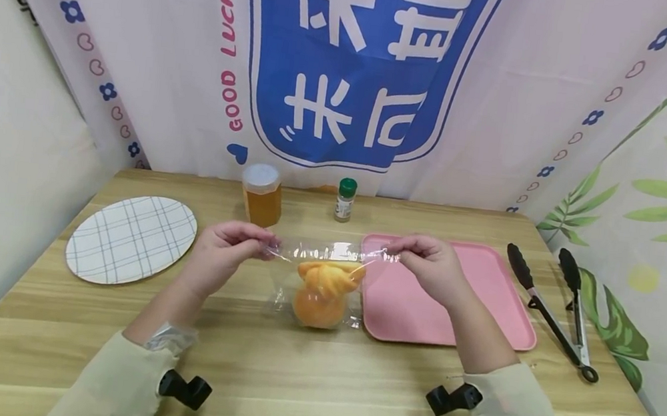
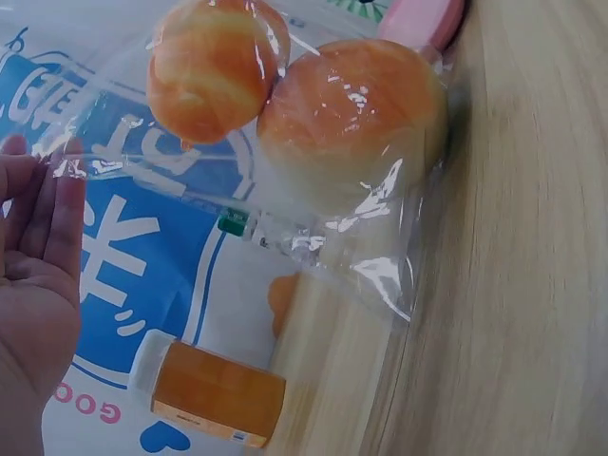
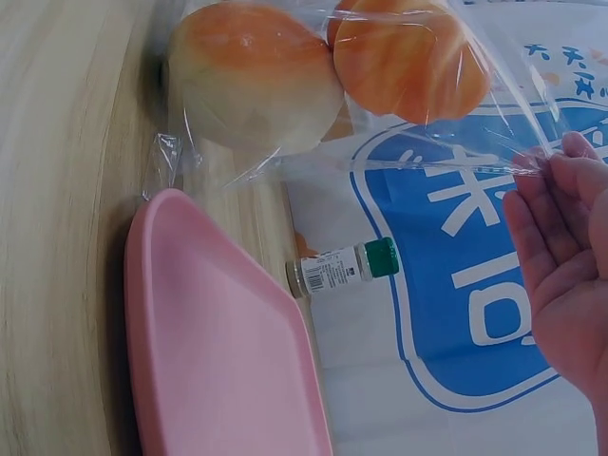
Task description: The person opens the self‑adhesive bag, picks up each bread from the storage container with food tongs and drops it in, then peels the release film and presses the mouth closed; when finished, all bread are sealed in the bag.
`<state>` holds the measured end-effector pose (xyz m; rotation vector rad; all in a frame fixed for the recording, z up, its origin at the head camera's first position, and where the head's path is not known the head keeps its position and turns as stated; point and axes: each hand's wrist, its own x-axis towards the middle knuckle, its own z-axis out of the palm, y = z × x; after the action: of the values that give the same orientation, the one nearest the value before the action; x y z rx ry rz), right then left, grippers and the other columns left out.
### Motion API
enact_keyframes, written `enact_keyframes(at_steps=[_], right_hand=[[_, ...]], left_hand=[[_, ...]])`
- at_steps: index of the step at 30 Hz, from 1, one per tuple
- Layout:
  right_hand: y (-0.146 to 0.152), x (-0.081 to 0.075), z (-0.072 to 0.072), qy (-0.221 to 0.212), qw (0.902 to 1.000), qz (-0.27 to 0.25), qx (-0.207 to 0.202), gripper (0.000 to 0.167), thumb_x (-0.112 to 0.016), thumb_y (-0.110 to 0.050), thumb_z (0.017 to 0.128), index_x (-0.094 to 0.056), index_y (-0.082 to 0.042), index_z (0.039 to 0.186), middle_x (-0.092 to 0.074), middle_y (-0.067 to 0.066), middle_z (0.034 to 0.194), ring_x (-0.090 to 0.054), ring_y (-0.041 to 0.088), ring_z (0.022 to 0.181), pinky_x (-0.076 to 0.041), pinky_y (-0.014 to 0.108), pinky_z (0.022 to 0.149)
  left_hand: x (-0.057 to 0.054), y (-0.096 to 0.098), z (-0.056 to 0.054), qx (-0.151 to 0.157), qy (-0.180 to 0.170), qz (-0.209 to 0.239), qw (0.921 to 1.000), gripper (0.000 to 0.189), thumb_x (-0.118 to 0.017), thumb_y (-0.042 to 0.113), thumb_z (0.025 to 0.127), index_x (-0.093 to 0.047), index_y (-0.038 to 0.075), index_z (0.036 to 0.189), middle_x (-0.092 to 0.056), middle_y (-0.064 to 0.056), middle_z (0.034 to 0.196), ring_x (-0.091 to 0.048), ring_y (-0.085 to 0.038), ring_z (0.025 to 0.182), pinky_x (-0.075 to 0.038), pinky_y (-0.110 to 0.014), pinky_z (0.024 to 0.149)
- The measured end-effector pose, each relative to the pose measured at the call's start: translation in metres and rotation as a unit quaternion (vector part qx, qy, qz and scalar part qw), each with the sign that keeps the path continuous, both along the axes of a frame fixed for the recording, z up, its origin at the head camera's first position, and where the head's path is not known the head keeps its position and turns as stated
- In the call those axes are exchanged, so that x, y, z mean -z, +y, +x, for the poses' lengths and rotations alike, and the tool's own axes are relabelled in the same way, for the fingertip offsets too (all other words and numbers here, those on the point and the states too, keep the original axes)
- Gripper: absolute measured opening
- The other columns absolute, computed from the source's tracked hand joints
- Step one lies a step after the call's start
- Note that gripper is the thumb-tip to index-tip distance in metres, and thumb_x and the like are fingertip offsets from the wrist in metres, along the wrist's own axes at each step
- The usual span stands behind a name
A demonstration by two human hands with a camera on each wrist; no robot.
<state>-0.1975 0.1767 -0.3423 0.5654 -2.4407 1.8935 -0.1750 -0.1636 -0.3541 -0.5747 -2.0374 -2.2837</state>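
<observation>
A clear plastic bag (image 1: 338,252) is stretched between my two hands above the table. Inside it are a round bun (image 1: 318,308) and, on top, a smaller twisted bread roll (image 1: 331,280); in the left wrist view the bun (image 2: 356,123) rests low in the bag, by the tabletop. My left hand (image 1: 225,251) pinches the bag's upper left corner between thumb and fingers. At the opposite upper corner, my right hand (image 1: 433,266) pinches the film the same way. Both wrist views show the palms, with the see-through film at the fingertips.
A pink tray (image 1: 457,300) lies to the right, with black-tipped tongs (image 1: 563,324) beyond it. At the left is a checked oval placemat (image 1: 131,240). A jar of amber contents (image 1: 263,202) and a green-capped shaker (image 1: 345,200) stand near the cloth backdrop (image 1: 189,73).
</observation>
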Motion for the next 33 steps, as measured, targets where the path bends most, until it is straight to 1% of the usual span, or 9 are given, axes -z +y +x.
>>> enact_keyframes(at_steps=[3, 7, 9, 13, 16, 20, 24, 28, 33], right_hand=[[0.002, 0.000, 0.000, 0.004, 1.0000, -0.005, -0.007, 0.030, -0.056, 0.009, 0.088, -0.073, -0.015, 0.085, -0.074, -0.004, 0.090, -0.067, 0.002, 0.085, -0.059, 0.022, 0.080], [0.002, 0.000, 0.000, 0.007, 0.9996, -0.014, -0.022, 0.035, -0.056, 0.010, 0.089, -0.073, -0.019, 0.082, -0.073, -0.014, 0.088, -0.067, 0.000, 0.088, -0.058, 0.019, 0.083], [0.001, -0.001, 0.000, 0.008, 0.9994, -0.017, -0.028, 0.034, -0.055, 0.011, 0.090, -0.073, -0.017, 0.082, -0.072, -0.018, 0.087, -0.067, -0.002, 0.090, -0.057, 0.018, 0.085], [0.001, -0.001, 0.001, 0.017, 0.9990, -0.020, -0.037, 0.024, -0.054, 0.012, 0.090, -0.072, -0.003, 0.083, -0.072, -0.021, 0.088, -0.068, -0.003, 0.092, -0.058, 0.018, 0.086], [0.001, -0.002, 0.001, 0.025, 0.9987, -0.019, -0.042, 0.019, -0.055, 0.013, 0.090, -0.070, 0.003, 0.085, -0.072, -0.020, 0.090, -0.068, -0.003, 0.093, -0.058, 0.018, 0.085], [0.001, -0.001, 0.002, 0.028, 0.9986, -0.016, -0.042, 0.021, -0.055, 0.013, 0.089, -0.072, 0.000, 0.085, -0.072, -0.021, 0.090, -0.067, -0.004, 0.093, -0.058, 0.018, 0.085], [0.002, -0.002, 0.003, 0.028, 0.9989, -0.001, -0.036, 0.013, -0.056, 0.012, 0.089, -0.069, 0.008, 0.088, -0.070, -0.023, 0.089, -0.065, -0.005, 0.092, -0.057, 0.017, 0.085], [0.004, -0.004, 0.002, 0.022, 0.9988, 0.021, -0.037, 0.010, -0.056, 0.012, 0.090, -0.064, 0.017, 0.092, -0.069, -0.024, 0.089, -0.065, -0.005, 0.093, -0.057, 0.017, 0.086], [0.007, -0.008, 0.002, 0.012, 0.9972, 0.056, -0.048, 0.011, -0.057, 0.008, 0.092, -0.066, 0.013, 0.096, -0.069, -0.023, 0.091, -0.065, -0.003, 0.092, -0.058, 0.020, 0.085]], left_hand=[[-0.001, -0.002, 0.001, 0.002, 0.011, -0.036, 0.9993, 0.042, -0.052, -0.011, 0.092, -0.074, 0.025, 0.088, -0.075, 0.013, 0.094, -0.072, -0.003, 0.089, -0.061, -0.023, 0.080], [-0.004, -0.003, 0.003, -0.004, 0.009, -0.082, 0.9966, 0.038, -0.052, -0.009, 0.093, -0.073, 0.023, 0.088, -0.074, 0.016, 0.094, -0.070, -0.002, 0.091, -0.059, -0.019, 0.082], [-0.005, -0.002, 0.004, -0.003, 0.007, -0.085, 0.9963, 0.035, -0.053, -0.008, 0.093, -0.073, 0.021, 0.089, -0.074, 0.016, 0.094, -0.070, -0.001, 0.089, -0.059, -0.018, 0.082], [-0.006, -0.001, 0.006, -0.001, 0.009, -0.055, 0.9984, 0.035, -0.052, -0.008, 0.093, -0.075, 0.020, 0.090, -0.075, 0.015, 0.092, -0.070, -0.002, 0.086, -0.059, -0.018, 0.080], [-0.007, 0.002, 0.008, -0.019, 0.001, -0.043, 0.9989, 0.031, -0.055, -0.005, 0.093, -0.074, 0.020, 0.088, -0.075, 0.013, 0.089, -0.070, -0.003, 0.084, -0.059, -0.018, 0.078], [-0.008, 0.010, 0.008, -0.080, -0.027, -0.098, 0.9916, 0.004, -0.071, 0.007, 0.089, -0.072, 0.011, 0.090, -0.074, 0.014, 0.085, -0.068, -0.004, 0.078, -0.058, -0.018, 0.072], [-0.008, 0.014, 0.008, -0.116, -0.040, -0.151, 0.9810, 0.019, -0.075, 0.009, 0.086, -0.069, -0.004, 0.099, -0.071, 0.016, 0.084, -0.065, -0.005, 0.077, -0.057, -0.017, 0.068], [-0.008, 0.014, 0.007, -0.109, -0.028, -0.148, 0.9826, 0.019, -0.070, 0.001, 0.088, -0.066, -0.010, 0.101, -0.070, 0.020, 0.083, -0.065, -0.003, 0.077, -0.057, -0.016, 0.068], [-0.008, 0.014, 0.007, -0.101, -0.020, -0.146, 0.9839, 0.017, -0.070, 0.000, 0.087, -0.066, -0.011, 0.101, -0.070, 0.022, 0.082, -0.064, -0.002, 0.076, -0.056, -0.015, 0.066]])
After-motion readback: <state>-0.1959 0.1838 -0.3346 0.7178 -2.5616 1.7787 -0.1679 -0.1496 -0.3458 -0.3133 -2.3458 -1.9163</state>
